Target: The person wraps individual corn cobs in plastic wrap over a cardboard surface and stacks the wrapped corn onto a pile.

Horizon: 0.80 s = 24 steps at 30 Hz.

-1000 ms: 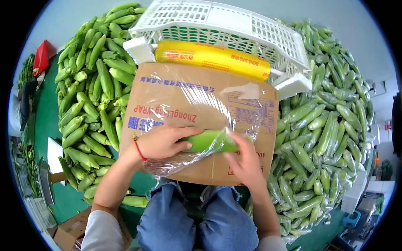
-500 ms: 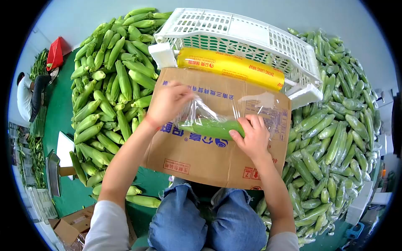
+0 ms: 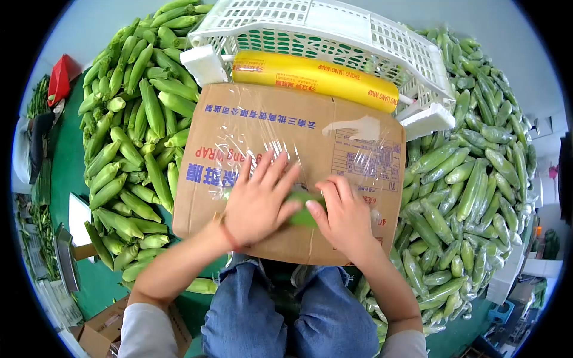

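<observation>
A green ear of corn in its husk lies on the cardboard box, mostly covered by my hands. My left hand rests flat over its left part, fingers spread and pointing away from me. With thumb and fingers bent, my right hand grips the corn's right end. Clear plastic film stretches over the box top beyond my fingers. How far the film goes round the corn is hidden. Behind the box is a yellow roll of wrap on a white rod.
The rod sits in an upturned white plastic crate. Loose unwrapped corn is heaped at left, film-wrapped corn at right. An open carton stands at lower left. Another person is at the far left.
My left hand has let go of the lifted film and come down flat over the corn. The corn and my right hand have moved nearer to me. The whole view has shifted slightly.
</observation>
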Motion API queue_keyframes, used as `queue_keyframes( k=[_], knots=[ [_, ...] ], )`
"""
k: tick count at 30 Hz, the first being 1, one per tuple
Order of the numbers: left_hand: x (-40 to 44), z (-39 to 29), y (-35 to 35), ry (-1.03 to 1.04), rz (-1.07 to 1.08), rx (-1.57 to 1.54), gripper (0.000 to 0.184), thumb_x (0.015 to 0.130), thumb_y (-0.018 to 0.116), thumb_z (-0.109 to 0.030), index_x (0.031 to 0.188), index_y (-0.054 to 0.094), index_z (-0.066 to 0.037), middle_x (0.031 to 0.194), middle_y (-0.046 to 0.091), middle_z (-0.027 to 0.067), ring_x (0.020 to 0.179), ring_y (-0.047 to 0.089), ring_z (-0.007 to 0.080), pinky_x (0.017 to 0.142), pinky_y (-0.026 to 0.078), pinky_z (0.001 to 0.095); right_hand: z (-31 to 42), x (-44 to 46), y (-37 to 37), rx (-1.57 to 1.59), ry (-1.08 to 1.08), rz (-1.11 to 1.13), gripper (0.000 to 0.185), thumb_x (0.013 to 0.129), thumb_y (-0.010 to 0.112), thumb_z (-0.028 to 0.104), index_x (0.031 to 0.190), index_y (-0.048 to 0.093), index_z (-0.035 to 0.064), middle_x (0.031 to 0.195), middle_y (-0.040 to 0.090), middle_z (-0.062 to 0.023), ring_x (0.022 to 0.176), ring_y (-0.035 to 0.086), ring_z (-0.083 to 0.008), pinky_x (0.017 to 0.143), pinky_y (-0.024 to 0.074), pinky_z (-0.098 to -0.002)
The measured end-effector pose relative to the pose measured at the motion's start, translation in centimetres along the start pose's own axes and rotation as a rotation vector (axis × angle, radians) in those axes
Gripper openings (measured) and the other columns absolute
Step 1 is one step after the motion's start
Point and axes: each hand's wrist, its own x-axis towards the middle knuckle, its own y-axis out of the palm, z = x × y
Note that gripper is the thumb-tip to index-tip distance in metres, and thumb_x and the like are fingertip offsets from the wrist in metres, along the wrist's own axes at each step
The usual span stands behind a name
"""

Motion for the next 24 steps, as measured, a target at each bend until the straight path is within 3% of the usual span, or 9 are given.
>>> queue_keyframes(
  k=[2, 4, 5, 8, 10, 14, 17, 19, 24],
  knots=[
    [3.9, 2.2, 1.9, -0.066, -0.197, 0.070, 0.050, 0.091, 0.053, -0.040, 0.129, 0.050, -0.007, 0.132, 0.051, 0.0186, 0.125, 0.045, 0.0407, 0.103, 0.037, 0.0483, -0.1, 0.8, 0.0, -0.160, -0.181, -0.068, 0.048, 0.077, 0.070, 0.040, 0.110, 0.055, 0.0085, 0.106, 0.059, -0.0064, 0.093, 0.060, -0.0249, 0.074, 0.0508, -0.0391],
    [8.1, 4.5, 2.4, -0.186, -0.188, -0.103, 0.032, 0.091, 0.055, -0.034, 0.110, 0.061, -0.008, 0.117, 0.059, 0.0173, 0.112, 0.054, 0.0362, 0.091, 0.043, 0.0459, -1.1, 2.4, 0.4, -0.235, -0.243, -0.089, 0.057, 0.068, 0.076, 0.041, 0.111, 0.056, 0.0094, 0.105, 0.057, -0.0039, 0.095, 0.058, -0.0225, 0.075, 0.0504, -0.0371],
    [9.4, 4.9, 2.2, -0.081, -0.258, -0.109, 0.022, 0.089, 0.058, -0.028, 0.093, 0.063, -0.007, 0.094, 0.062, 0.0143, 0.088, 0.061, 0.0317, 0.071, 0.048, 0.0427, -2.1, 3.3, 1.0, -0.228, -0.216, -0.068, 0.060, 0.064, 0.078, 0.041, 0.111, 0.056, 0.0096, 0.101, 0.057, -0.0036, 0.092, 0.058, -0.0220, 0.075, 0.0508, -0.0364],
    [8.9, 3.4, 1.0, -0.168, 0.052, -0.129, 0.019, 0.087, 0.062, -0.026, 0.091, 0.063, -0.007, 0.082, 0.061, 0.0141, 0.073, 0.062, 0.0307, 0.058, 0.050, 0.0392, -3.4, 4.5, 1.8, -0.187, -0.173, -0.023, 0.064, 0.061, 0.079, 0.044, 0.110, 0.056, 0.0095, 0.093, 0.058, -0.0039, 0.084, 0.059, -0.0217, 0.072, 0.0516, -0.0353],
    [4.5, 2.3, 1.3, -0.001, -0.090, -0.104, 0.023, 0.083, 0.067, -0.027, 0.092, 0.063, -0.006, 0.085, 0.064, 0.0126, 0.069, 0.064, 0.0276, 0.053, 0.050, 0.0364, -3.0, 3.5, 1.7, -0.143, -0.120, 0.033, 0.064, 0.060, 0.079, 0.044, 0.110, 0.058, 0.0096, 0.092, 0.060, -0.0045, 0.081, 0.060, -0.0229, 0.070, 0.0520, -0.0351],
    [-1.6, -0.3, -0.9, 0.108, -0.132, -0.215, 0.044, 0.076, 0.072, -0.029, 0.105, 0.061, 0.002, 0.099, 0.065, 0.0146, 0.081, 0.066, 0.0292, 0.067, 0.054, 0.0363, 0.4, 0.0, -0.3, -0.166, -0.173, 0.268, 0.061, 0.063, 0.077, 0.044, 0.107, 0.059, 0.0075, 0.089, 0.061, -0.0033, 0.082, 0.061, -0.0209, 0.078, 0.0483, -0.0360],
    [-3.3, -0.8, -0.6, 0.106, -0.026, -0.227, 0.049, 0.079, 0.068, -0.029, 0.114, 0.057, 0.004, 0.111, 0.061, 0.0188, 0.103, 0.061, 0.0341, 0.090, 0.049, 0.0430, 1.1, -1.6, 0.0, -0.079, -0.201, 0.269, 0.060, 0.064, 0.075, 0.044, 0.107, 0.059, 0.0057, 0.097, 0.060, -0.0064, 0.091, 0.058, -0.0218, 0.089, 0.0439, -0.0367],
    [-2.5, -0.1, 0.2, 0.130, 0.000, -0.223, 0.051, 0.081, 0.066, -0.028, 0.119, 0.055, 0.005, 0.123, 0.055, 0.0219, 0.122, 0.050, 0.0360, 0.105, 0.037, 0.0481, 1.1, -1.0, 0.0, -0.095, -0.208, 0.111, 0.059, 0.067, 0.073, 0.043, 0.110, 0.060, 0.0049, 0.105, 0.060, -0.0070, 0.099, 0.055, -0.0225, 0.092, 0.0415, -0.0391],
    [7.9, 5.4, 3.2, 0.088, 0.030, -0.140, 0.065, 0.081, 0.064, -0.021, 0.134, 0.040, 0.010, 0.143, 0.036, 0.0275, 0.136, 0.032, 0.0404, 0.112, 0.031, 0.0407, -1.1, 1.4, 2.0, -0.243, -0.360, -0.081, 0.067, 0.069, 0.074, 0.036, 0.125, 0.054, 0.0056, 0.119, 0.056, -0.0071, 0.109, 0.051, -0.0240, 0.095, 0.0401, -0.0425]
  ],
)
